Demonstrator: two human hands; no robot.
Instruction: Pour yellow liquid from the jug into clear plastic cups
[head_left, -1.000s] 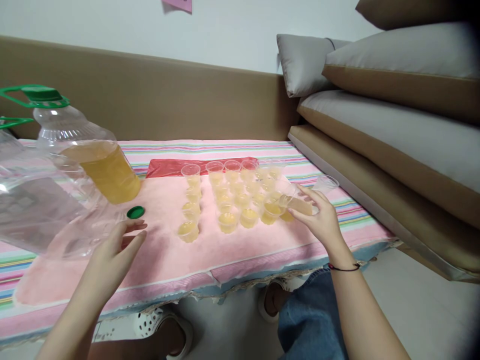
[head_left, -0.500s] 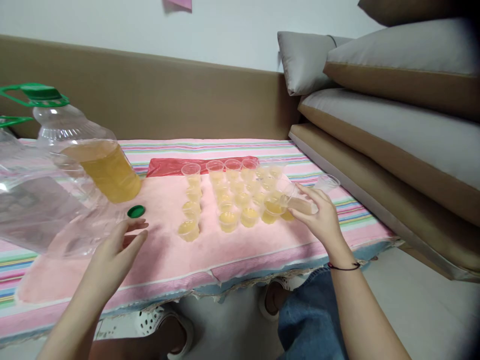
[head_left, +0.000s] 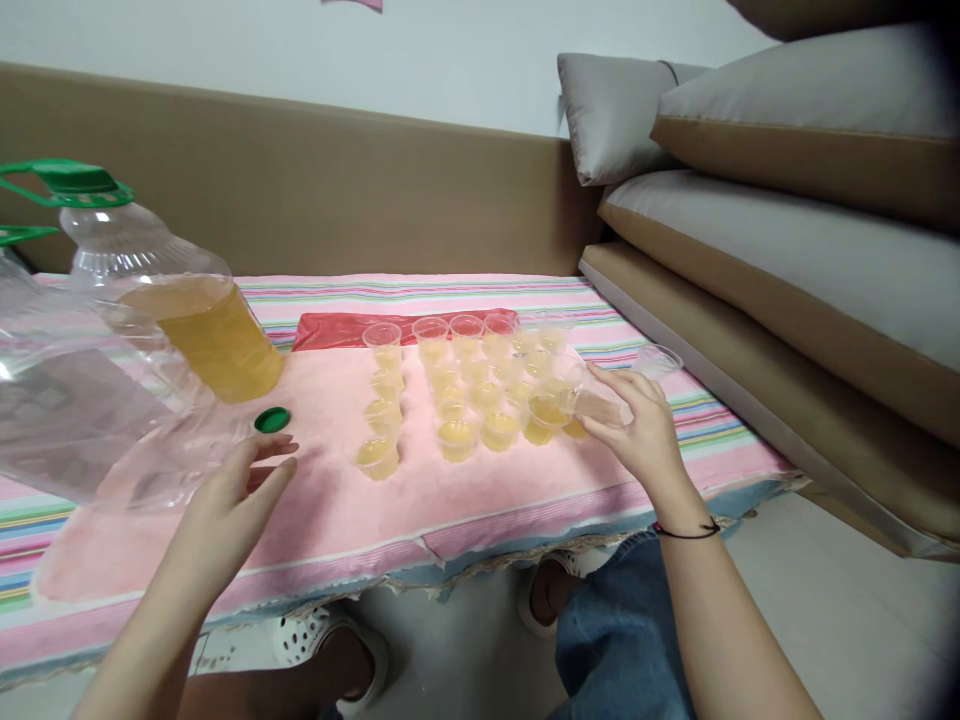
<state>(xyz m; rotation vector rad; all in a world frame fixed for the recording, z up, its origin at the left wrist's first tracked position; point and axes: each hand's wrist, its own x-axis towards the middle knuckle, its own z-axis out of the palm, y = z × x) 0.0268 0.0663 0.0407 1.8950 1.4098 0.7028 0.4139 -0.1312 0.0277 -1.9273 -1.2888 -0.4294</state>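
Observation:
My right hand (head_left: 634, 415) is wrapped round a clear plastic cup (head_left: 596, 405), tilted on its side with its mouth towards the rows of cups. Beneath and beside it, several clear cups with yellow liquid (head_left: 499, 430) stand in rows on the pink cloth (head_left: 322, 530). A separate column of cups (head_left: 378, 457) is further left. My left hand (head_left: 240, 500) has its fingers apart and holds nothing, just below a green cap (head_left: 272, 420). Left of it lies a large clear bottle (head_left: 82, 420), with a green-capped bottle of yellow liquid (head_left: 225, 340) behind.
A red plastic sheet (head_left: 337, 331) lies behind the cups. Another clear cup (head_left: 658, 362) is beyond my right hand. Stacked grey and brown cushions (head_left: 787, 260) fill the right side. A brown backboard (head_left: 337, 190) runs along the wall.
The view has shifted very slightly. The cup in my right hand has turned a little; my left hand has stayed almost the same.

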